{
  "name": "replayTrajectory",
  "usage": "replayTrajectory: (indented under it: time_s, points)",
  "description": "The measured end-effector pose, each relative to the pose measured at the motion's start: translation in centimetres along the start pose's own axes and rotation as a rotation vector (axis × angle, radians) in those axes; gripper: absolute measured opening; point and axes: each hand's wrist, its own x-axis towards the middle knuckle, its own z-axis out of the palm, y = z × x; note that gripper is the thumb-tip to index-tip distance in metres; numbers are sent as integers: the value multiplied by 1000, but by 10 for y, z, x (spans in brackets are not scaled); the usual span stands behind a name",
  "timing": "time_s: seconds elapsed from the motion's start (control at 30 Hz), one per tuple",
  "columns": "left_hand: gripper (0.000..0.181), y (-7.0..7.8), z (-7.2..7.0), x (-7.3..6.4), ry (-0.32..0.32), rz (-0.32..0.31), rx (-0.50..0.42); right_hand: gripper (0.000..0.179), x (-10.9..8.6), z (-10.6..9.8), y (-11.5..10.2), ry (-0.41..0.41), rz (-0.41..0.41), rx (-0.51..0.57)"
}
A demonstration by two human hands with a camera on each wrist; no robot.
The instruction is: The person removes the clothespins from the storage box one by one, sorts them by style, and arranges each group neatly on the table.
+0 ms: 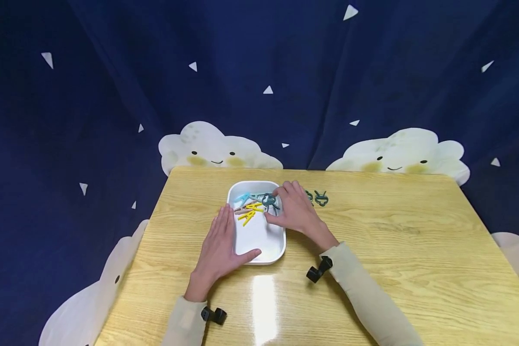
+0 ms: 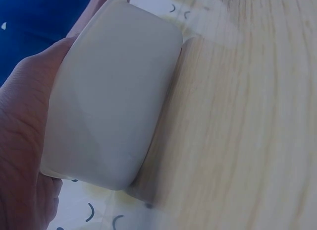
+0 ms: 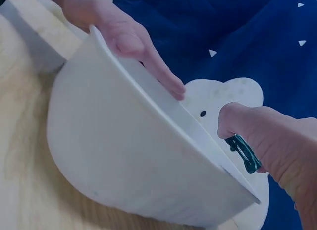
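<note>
A white plastic tub (image 1: 259, 245) stands on the table, with yellow clothespins (image 1: 248, 216), a light blue clothespin (image 1: 243, 198) and other pegs at its far left inside. My left hand (image 1: 219, 242) rests along the tub's left side, fingers straight and thumb over the near rim. Above the tub's far right part, my right hand (image 1: 295, 210) holds a dark green clip (image 3: 243, 153) between thumb and fingers. That clip overlaps the pegs in the head view. The tub's outer wall (image 2: 114, 91) fills much of the left wrist view.
Dark green clips (image 1: 321, 198) lie on the wooden table (image 1: 398, 250) just right of the tub, one partly hidden by my right hand. A navy curtain (image 1: 259, 57) with white clouds hangs behind the table.
</note>
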Motion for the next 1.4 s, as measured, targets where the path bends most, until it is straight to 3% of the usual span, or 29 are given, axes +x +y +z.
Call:
replayTrajectory:
  time_s: [0.73,1.4]
  points:
    - [137,0,-2,0,-4,-10,-1,63,-13,-19,48,113,35,-24]
    - [137,1,-2,1,-6,-6,-4,65,-27,-25,86,140,95,-51]
